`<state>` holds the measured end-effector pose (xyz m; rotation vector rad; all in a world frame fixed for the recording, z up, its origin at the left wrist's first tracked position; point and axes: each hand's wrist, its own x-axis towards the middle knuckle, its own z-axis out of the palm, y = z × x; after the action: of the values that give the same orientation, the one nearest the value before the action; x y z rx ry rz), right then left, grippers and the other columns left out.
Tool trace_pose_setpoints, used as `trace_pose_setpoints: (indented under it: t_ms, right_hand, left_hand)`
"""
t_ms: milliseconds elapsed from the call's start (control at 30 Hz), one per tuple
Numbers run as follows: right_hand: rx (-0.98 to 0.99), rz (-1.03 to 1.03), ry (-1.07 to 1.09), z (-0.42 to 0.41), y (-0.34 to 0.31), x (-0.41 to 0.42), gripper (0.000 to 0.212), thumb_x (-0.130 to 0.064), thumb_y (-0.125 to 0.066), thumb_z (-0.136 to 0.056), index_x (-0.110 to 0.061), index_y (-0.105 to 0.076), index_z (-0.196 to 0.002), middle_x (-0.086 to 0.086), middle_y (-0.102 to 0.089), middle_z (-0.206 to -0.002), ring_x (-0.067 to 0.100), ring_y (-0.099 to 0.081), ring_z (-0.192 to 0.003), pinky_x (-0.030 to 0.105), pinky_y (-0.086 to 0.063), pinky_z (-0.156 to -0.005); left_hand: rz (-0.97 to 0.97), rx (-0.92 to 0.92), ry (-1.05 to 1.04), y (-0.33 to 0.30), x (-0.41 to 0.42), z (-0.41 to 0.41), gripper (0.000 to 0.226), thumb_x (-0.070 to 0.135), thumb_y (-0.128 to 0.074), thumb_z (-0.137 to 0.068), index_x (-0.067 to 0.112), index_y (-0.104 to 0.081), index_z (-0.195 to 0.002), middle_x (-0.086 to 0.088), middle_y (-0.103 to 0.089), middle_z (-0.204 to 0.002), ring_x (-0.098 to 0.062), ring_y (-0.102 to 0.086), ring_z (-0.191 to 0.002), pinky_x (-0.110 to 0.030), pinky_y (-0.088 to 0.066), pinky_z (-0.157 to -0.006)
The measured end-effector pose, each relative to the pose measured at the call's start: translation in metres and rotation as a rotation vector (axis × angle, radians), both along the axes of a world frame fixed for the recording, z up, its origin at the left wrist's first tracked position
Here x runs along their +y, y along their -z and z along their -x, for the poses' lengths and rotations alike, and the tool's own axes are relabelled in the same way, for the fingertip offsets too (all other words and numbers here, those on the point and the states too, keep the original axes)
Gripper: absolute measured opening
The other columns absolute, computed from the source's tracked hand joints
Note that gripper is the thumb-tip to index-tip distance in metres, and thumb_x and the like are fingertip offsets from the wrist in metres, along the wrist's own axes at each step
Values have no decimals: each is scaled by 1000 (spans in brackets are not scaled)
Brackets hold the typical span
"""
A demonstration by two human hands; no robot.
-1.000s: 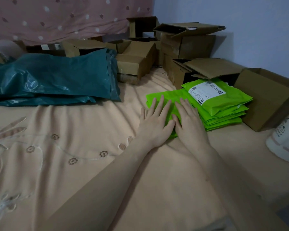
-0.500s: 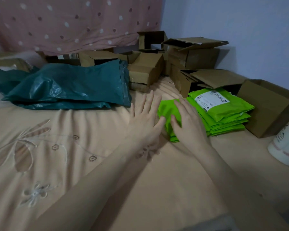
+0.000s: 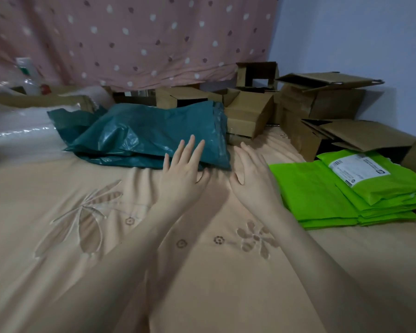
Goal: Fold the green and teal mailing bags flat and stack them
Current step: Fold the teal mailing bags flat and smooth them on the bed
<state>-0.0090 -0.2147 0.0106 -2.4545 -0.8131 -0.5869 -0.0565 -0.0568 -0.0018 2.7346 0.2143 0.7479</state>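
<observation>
A loose pile of teal mailing bags (image 3: 142,135) lies on the peach bedsheet (image 3: 58,236) at the back middle. My left hand (image 3: 181,171) is flat with straight fingers, its fingertips over the pile's near right corner. My right hand (image 3: 252,175) hovers flat beside it, just right of the pile, holding nothing. To the right sit folded bright green bags (image 3: 315,195) in a flat stack, and a second green stack topped by a bag with a white label (image 3: 360,170).
Several open cardboard boxes (image 3: 250,114) crowd the back and right, against a blue wall. A pink dotted curtain (image 3: 130,37) hangs behind. Clear plastic wrap (image 3: 17,126) lies at the far left.
Both hands left the folded green bag and moved left and away toward the teal pile. The view swung left with them.
</observation>
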Motion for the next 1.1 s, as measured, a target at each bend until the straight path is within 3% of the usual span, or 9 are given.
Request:
trace_pose_setpoints:
  t_ms: [133,300,533,733,900,1000,1100]
  right_hand:
    - [-38,42,2,-10,9,31,58,-17,-55,-84,-12,-40,-140,6,-38,-149,21,-32,-138,40,-28,-114]
    - [7,77,-25,-26,16,59,57,-8,-50,-87,-12,-36,-142,4,-35,-150,17,-26,-141,23,-16,-113]
    - [50,131,15,-47,21,80,56,-7,-47,-88,-14,-34,-142,0,-34,-151,14,-23,-142,29,-22,-114]
    - [18,168,52,-57,27,80,50,-12,-52,-90,-16,-40,-138,0,-40,-147,15,-25,-141,30,-22,-112]
    - [-49,105,97,-61,30,81,22,-11,-50,-88,-14,-62,-105,2,-64,-109,21,-51,-116,32,-36,-95]
    - [-118,26,115,-59,27,84,12,-12,-50,-86,-13,-62,-89,4,-66,-86,24,-59,-89,34,-39,-82]
    - [-173,-33,105,-51,17,90,9,-14,-52,-82,-14,-61,-86,3,-66,-78,25,-59,-81,37,-40,-84]
  left_hand:
    - [-29,8,-33,10,28,-11,64,27,-46,-95,26,-13,-150,5,-6,-159,-17,1,-147,-43,-4,-118]
    - [19,-9,-38,17,46,-31,56,25,-45,-95,24,-24,-148,4,-16,-157,-16,-5,-146,-41,-3,-118]
    - [4,-98,6,26,58,-57,51,11,-51,-89,14,-43,-139,-7,-32,-152,-25,-26,-141,-35,-17,-115]
    - [-35,-76,19,29,63,-61,53,7,-54,-81,21,-53,-132,1,-39,-148,-20,-32,-138,-30,-17,-112]
    - [-7,-120,31,30,65,-63,39,9,-55,-83,21,-64,-119,3,-57,-133,-20,-47,-127,-34,-30,-106]
    - [-19,-145,30,28,64,-62,32,14,-55,-86,22,-66,-116,3,-61,-128,-20,-49,-127,-35,-31,-105]
    - [-30,-177,35,20,58,-60,36,18,-57,-87,22,-61,-122,4,-59,-130,-17,-47,-129,-37,-25,-109]
